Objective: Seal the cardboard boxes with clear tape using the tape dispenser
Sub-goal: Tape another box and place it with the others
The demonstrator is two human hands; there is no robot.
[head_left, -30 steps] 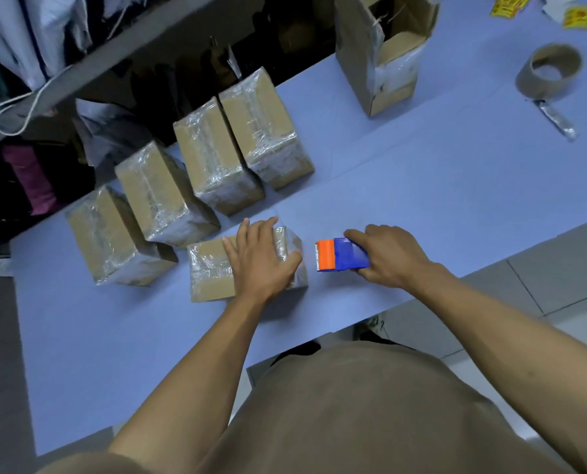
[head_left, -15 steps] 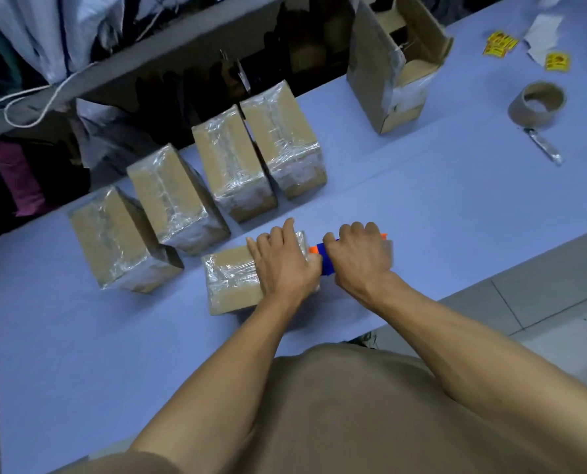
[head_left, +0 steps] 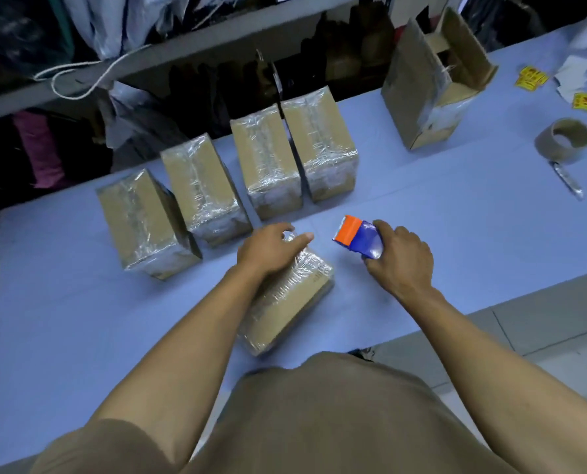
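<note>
Four taped boxes point(head_left: 230, 186) stand in a row along the desk's point(head_left: 62, 302) far edge. Near the front edge, the left hand point(head_left: 271, 248) grips the far end of a fifth box point(head_left: 292, 295), already largely wrapped, while the right hand point(head_left: 398, 261) clasps the tape dispenser point(head_left: 358, 237) just beside it. An open box point(head_left: 432, 83) toward the far right corner looks unsealed.

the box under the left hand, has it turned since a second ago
Yes. The box lay sideways, parallel to the table edge; now it is turned so its far end points toward the row of four wrapped boxes, gripped by the left hand.

Row of wrapped boxes point(head_left: 268, 165) behind; bare table point(head_left: 456, 206) rightward.
</note>
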